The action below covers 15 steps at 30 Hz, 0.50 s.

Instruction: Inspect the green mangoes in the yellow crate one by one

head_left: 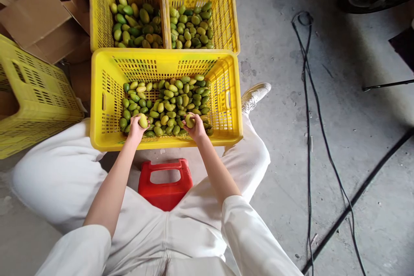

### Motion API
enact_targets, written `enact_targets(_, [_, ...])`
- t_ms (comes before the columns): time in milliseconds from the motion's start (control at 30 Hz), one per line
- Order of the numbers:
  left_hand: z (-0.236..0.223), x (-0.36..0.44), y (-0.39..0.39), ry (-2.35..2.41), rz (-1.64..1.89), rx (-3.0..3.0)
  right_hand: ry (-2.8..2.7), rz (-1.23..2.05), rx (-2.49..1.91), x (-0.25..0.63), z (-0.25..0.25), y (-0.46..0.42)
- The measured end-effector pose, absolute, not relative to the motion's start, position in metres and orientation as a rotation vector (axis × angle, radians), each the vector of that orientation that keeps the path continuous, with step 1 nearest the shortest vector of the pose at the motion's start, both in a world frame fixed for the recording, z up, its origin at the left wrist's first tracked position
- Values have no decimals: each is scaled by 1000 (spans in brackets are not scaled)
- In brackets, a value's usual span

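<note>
Head view: both hands low over the near side of the front crate, whose long axis runs left to right across the person. Left hand curls its fingers round the left fruit, a yellow-green oval, long axis mostly fore-and-aft with a slight slant. Right hand grips the right fruit, its axis hard to read (fingers cover part of it). Hands well apart; the pile spreads between and beyond them, its near edge about level with the fingers. Past the far wall, two more crates stand side by side, both holding fruit: back-left crate nearer the left hand, back-right crate nearer the right. Middle of the pile lies inward of either hand.
</note>
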<state>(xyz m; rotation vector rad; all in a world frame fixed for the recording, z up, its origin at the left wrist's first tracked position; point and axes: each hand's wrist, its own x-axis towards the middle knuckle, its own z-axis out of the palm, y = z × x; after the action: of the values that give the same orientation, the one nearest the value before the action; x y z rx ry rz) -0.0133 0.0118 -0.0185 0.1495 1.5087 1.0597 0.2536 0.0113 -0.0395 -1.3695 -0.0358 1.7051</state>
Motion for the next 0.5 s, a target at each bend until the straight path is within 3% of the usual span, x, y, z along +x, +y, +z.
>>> enact_targets(500, [-8,2,9,1600,1093,251,39,1602,-1336,255,-41,14])
